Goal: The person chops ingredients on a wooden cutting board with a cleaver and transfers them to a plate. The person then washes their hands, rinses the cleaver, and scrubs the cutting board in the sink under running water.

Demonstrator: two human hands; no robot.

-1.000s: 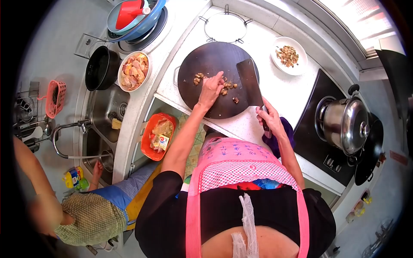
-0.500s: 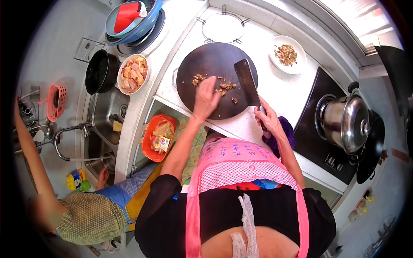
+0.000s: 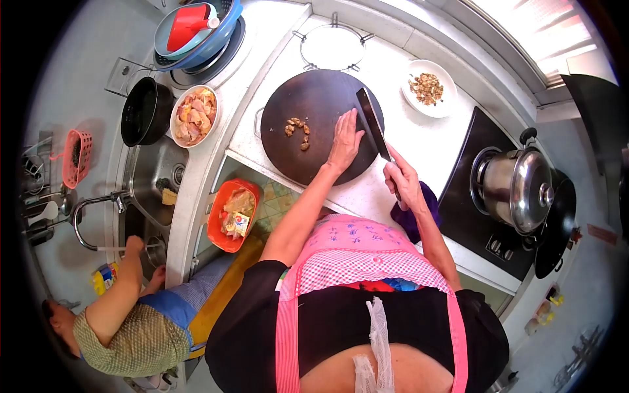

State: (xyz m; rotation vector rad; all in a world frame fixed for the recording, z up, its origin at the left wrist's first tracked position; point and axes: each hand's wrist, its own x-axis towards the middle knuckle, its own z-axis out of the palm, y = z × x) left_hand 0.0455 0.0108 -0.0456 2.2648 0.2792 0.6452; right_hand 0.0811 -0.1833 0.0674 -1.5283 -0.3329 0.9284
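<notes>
A round dark cutting board [image 3: 295,98] lies on the white counter with a few small brown chopped pieces [image 3: 298,129] on its left part. My right hand [image 3: 402,178] is wrapped round the handle of a cleaver [image 3: 371,119], whose dark blade stands steeply on edge over the board's right side. My left hand [image 3: 345,141] is on the board just left of the blade, its fingers stretched out toward it. Anything under that palm is hidden. Beyond the board to the right, a white plate [image 3: 445,108] holds more brown chopped pieces.
A steel pot [image 3: 514,187] stands on the black cooktop [image 3: 462,173] at right. At left are a bowl of raw meat pieces [image 3: 195,114], a black pot [image 3: 145,111] and a sink [image 3: 147,190]. An orange bin [image 3: 224,226] hangs below the counter. Another person [image 3: 137,327] is at the sink.
My left hand has swept right across the board toward the cleaver, and fewer pieces show there. The cleaver's blade has turned more on edge. The other person's raised arm has come down to the sink.
</notes>
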